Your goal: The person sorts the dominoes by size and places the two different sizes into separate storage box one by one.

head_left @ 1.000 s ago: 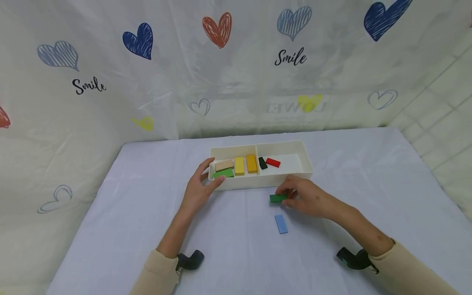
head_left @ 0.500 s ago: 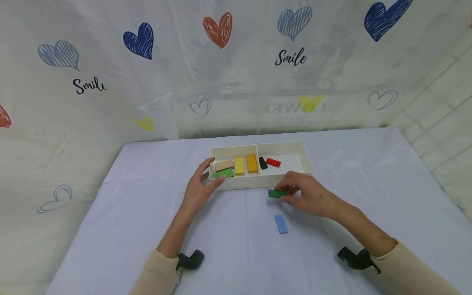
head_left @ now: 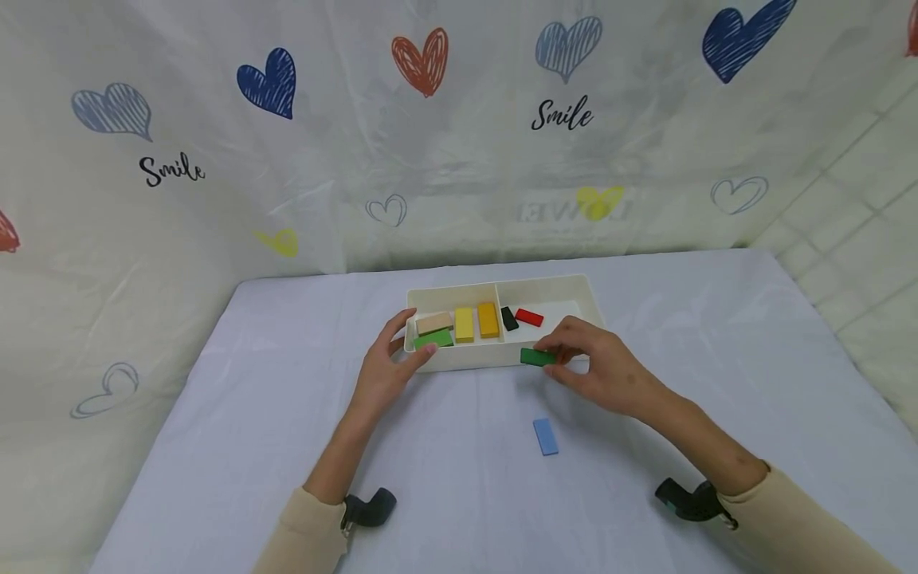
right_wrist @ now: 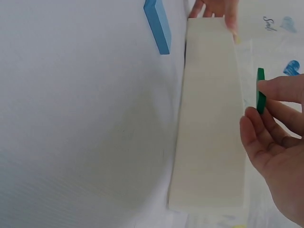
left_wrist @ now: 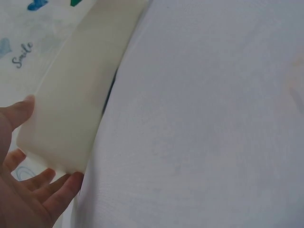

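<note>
My right hand point(head_left: 606, 368) pinches a dark green block point(head_left: 535, 357) between thumb and fingers, lifted in front of the right half of a white two-compartment box point(head_left: 459, 360). In the right wrist view the green block point(right_wrist: 261, 90) shows edge-on, close over the box rim. My left hand point(head_left: 383, 368) grips the box's left end, thumb at the front rim and fingers round the end wall, as the left wrist view also shows. A light blue block point(head_left: 545, 437) lies on the table before the box.
In the box's left compartment lie a tan block point(head_left: 434, 323), a light green block point(head_left: 433, 339), a yellow block point(head_left: 464, 325) and an orange-yellow block point(head_left: 488, 320). The right compartment holds a black block point(head_left: 509, 318) and a red block point(head_left: 529, 317). A white cloth point(head_left: 459, 478) covers the table.
My right hand has raised the dark green block from the table, moving it forward to the box's front wall. The left hand keeps its hold on the box; the blue block stays put.
</note>
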Available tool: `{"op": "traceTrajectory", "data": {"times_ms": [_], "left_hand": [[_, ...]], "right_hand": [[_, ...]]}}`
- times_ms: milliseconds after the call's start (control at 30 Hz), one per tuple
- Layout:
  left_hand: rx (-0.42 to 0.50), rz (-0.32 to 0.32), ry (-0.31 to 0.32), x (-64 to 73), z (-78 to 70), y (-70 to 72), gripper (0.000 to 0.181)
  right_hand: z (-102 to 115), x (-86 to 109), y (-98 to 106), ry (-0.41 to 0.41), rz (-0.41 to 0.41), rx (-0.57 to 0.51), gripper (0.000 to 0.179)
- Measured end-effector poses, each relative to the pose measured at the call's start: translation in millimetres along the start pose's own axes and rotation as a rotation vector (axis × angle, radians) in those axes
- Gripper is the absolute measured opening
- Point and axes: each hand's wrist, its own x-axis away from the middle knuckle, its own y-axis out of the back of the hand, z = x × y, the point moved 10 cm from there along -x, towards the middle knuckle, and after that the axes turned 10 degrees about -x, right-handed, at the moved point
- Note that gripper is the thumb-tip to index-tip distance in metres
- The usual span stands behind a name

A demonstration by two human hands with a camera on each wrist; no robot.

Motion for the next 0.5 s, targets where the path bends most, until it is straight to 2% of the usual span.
{"op": "traceTrajectory", "data": {"times_ms": [233, 500], "left_hand": [[0.008, -0.001, -0.007, 0.4, -1.4, 0.4, 0.072], [-0.002, -0.001, 0.004, 1.2, -0.9, 0.3, 0.072]], "right_hand": [[2, -2.5, 8, 0.012, -0.076, 0.045, 0.031], [2, -4.6, 15, 0.025, -0.133, 0.042, 0.032]]}}
